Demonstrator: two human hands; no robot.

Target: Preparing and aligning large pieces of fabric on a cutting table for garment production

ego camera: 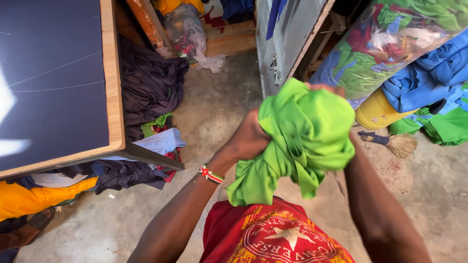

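Tailoring workshop, cutting table [113, 87] with dark cloth marked in chalk lines, garment heaps [148, 85] beneath, bagged fabric rolls [390, 44], bare concrete floor [219, 107], hand broom [395, 143]

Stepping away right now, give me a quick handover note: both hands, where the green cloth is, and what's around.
Left hand: closed on the bunched green cloth, held up over the floor.
Right hand: mostly hidden behind the cloth, fingertips gripping its top.
Cloth is gathered into a wad, a tail hanging down toward the red shirt.
Nearby: table with dark fabric to the left, yellow container and small brush to the right.
Not folded or set down yet.
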